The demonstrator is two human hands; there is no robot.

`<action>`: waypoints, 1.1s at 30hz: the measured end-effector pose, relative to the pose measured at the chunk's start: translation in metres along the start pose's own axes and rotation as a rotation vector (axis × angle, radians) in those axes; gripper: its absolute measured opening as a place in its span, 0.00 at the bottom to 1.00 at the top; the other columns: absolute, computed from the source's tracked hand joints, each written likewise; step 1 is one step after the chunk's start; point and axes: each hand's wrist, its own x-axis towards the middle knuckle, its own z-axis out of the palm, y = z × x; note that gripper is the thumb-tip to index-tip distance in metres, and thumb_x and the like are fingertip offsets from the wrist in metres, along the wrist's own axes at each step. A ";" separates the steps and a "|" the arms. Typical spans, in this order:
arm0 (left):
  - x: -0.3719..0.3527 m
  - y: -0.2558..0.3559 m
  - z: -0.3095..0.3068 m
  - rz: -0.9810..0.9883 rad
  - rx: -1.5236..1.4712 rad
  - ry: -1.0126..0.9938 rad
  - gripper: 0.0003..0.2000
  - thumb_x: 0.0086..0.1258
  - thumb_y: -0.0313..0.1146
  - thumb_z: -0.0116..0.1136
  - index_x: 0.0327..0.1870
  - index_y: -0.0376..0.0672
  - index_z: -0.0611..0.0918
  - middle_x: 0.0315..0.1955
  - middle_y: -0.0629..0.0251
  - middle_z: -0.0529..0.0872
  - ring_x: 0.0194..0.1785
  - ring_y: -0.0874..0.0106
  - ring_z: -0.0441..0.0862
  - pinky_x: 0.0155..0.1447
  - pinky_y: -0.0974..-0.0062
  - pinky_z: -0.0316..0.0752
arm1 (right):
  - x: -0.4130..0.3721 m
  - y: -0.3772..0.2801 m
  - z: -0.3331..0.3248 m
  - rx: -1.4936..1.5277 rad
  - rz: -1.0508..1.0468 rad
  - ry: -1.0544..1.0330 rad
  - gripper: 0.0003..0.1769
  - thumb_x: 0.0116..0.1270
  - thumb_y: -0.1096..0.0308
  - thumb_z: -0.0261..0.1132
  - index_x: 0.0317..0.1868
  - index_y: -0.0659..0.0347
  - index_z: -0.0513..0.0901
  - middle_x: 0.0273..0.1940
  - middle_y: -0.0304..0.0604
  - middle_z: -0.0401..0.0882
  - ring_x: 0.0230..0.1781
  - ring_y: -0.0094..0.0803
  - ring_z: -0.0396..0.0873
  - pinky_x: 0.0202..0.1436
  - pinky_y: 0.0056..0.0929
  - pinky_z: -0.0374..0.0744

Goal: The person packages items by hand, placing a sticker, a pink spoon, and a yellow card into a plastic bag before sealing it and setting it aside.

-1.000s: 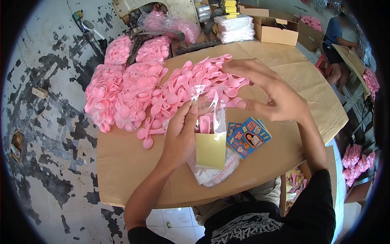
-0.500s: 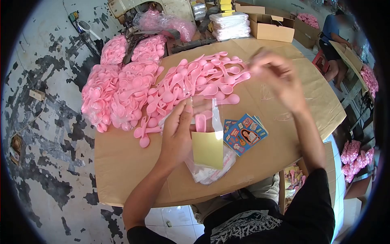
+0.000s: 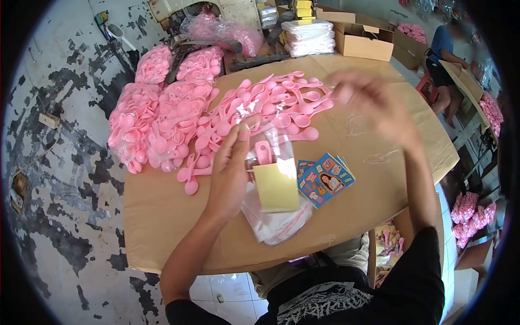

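Observation:
My left hand [image 3: 228, 170] pinches the edge of a clear plastic bag [image 3: 283, 145] above the table. Inside the bag are a pale yellow card [image 3: 276, 188] and a pink spoon, its handle [image 3: 264, 152] showing above the card. My right hand [image 3: 374, 103] hangs in the air to the right, smeared by motion; its fingers cannot be made out. Beyond the left hand spreads a pile of loose pink spoons [image 3: 260, 103]. Below the held bag lie several flat clear bags [image 3: 281, 227], and to its right is a small stack of blue printed cards [image 3: 329, 181].
Filled bags of pink spoons [image 3: 130, 122] stand at the table's left. Behind are stacked plastic packs [image 3: 309, 39] and a cardboard box [image 3: 365, 43]. Beside my lap, a box holds packed spoons [image 3: 389, 244]. A person [image 3: 444, 54] sits at another table, far right.
The held bag has tilted and moved slightly up, its upper part now lying flatter over the spoon handle. My right hand stays raised at the right, blurred in both frames.

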 end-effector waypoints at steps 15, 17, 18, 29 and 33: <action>-0.007 -0.010 -0.003 -0.039 -0.122 0.042 0.19 0.78 0.38 0.47 0.65 0.38 0.73 0.49 0.64 0.84 0.43 0.77 0.84 0.43 0.78 0.82 | 0.020 0.015 0.086 0.435 -0.053 -0.444 0.12 0.67 0.68 0.67 0.49 0.64 0.85 0.38 0.36 0.85 0.38 0.16 0.79 0.42 0.21 0.79; -0.007 -0.008 -0.001 -0.072 -0.180 0.057 0.19 0.78 0.38 0.47 0.64 0.38 0.74 0.49 0.63 0.83 0.43 0.77 0.85 0.42 0.78 0.82 | 0.021 0.010 0.079 0.386 -0.008 -0.423 0.12 0.68 0.67 0.67 0.49 0.64 0.85 0.37 0.37 0.85 0.35 0.17 0.80 0.37 0.19 0.79; -0.007 -0.001 0.000 -0.046 -0.216 0.019 0.19 0.78 0.38 0.47 0.63 0.38 0.74 0.48 0.63 0.84 0.42 0.76 0.85 0.41 0.78 0.82 | 0.020 0.010 0.076 0.365 0.037 -0.397 0.12 0.68 0.67 0.66 0.49 0.64 0.85 0.37 0.38 0.86 0.34 0.17 0.80 0.36 0.19 0.79; 0.011 0.003 -0.029 0.050 0.082 -0.199 0.11 0.75 0.29 0.53 0.55 0.37 0.77 0.44 0.62 0.85 0.46 0.74 0.84 0.49 0.75 0.82 | 0.011 0.035 0.073 0.410 -0.050 -0.269 0.14 0.66 0.82 0.58 0.49 0.66 0.85 0.38 0.39 0.86 0.34 0.19 0.80 0.41 0.21 0.80; 0.010 0.006 -0.031 0.085 0.156 -0.235 0.10 0.75 0.26 0.50 0.53 0.36 0.77 0.47 0.61 0.83 0.49 0.75 0.82 0.51 0.75 0.82 | 0.012 0.035 0.070 0.348 -0.236 -0.269 0.15 0.62 0.85 0.57 0.45 0.66 0.86 0.36 0.39 0.86 0.35 0.20 0.80 0.42 0.22 0.79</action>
